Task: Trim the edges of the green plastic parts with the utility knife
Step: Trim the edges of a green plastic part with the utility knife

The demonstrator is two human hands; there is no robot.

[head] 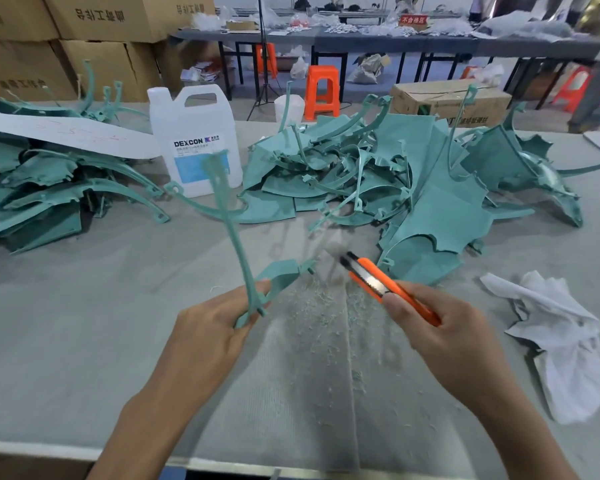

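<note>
Left hand (208, 327) grips one green plastic part (238, 244), right hand (444, 327) one utility knife (378, 278); one jug (194, 133) far, one rag (561, 341) right.

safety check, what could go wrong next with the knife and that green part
The knife in the right hand points toward the left hand; a slip could cut fingers.
The green part is held only at its lower end, so it may flex under the blade.

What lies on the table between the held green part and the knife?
Only fine pale shavings on the grey table cover lie between green part and utility knife, per the head view.
</note>
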